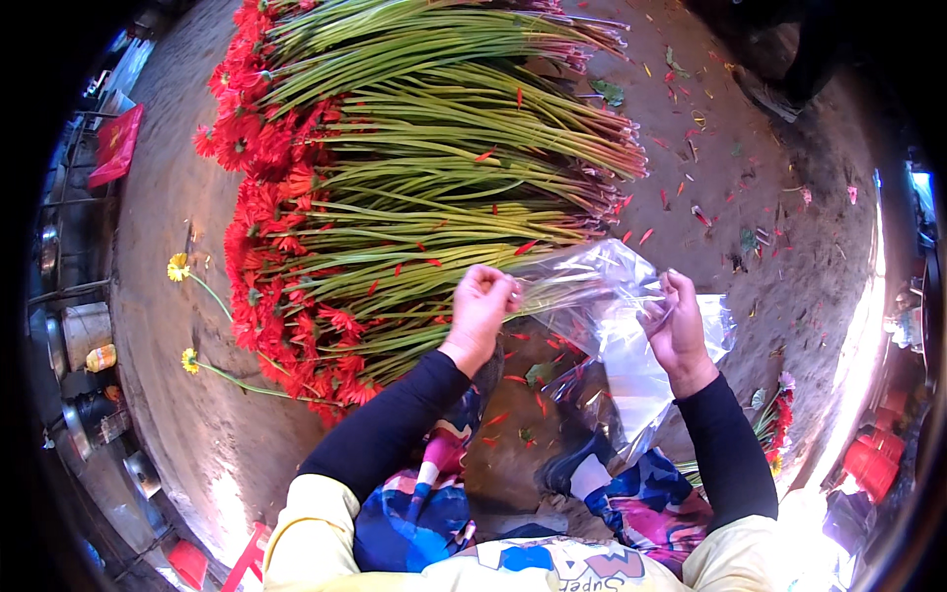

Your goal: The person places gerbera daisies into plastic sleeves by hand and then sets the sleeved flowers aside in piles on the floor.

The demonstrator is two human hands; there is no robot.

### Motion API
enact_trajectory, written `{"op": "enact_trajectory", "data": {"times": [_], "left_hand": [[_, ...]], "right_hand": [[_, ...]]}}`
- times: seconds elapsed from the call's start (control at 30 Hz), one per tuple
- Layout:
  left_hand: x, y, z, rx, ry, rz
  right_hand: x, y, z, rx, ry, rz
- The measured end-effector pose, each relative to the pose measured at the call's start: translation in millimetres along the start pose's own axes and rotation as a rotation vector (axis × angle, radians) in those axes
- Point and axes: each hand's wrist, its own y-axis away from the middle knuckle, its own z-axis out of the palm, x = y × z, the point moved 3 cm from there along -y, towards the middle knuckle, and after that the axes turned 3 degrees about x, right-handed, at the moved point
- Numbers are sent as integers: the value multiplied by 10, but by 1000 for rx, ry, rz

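Left hand (481, 314): fingers curled, fingertips pinching an edge of the clear plastic film (577, 296). Right hand (678, 331): fingers bent, gripping the film's opposite side. Dark-sleeved forearms (390, 424): angled inward from below. Film: spread between both hands, overlapping in view the nearest green stems (464, 202) of heaped red flowers (261, 266), ground-laid.
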Motion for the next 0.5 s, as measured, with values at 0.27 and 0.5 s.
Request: {"op": "enact_trajectory", "data": {"times": [0.27, 0.5], "left_hand": [[63, -7, 218, -140, 16, 87], [-19, -15, 312, -53, 121, -46]], "right_hand": [[-273, 299, 252, -409, 885, -203], [-306, 318, 45, -408, 850, -205]]}}
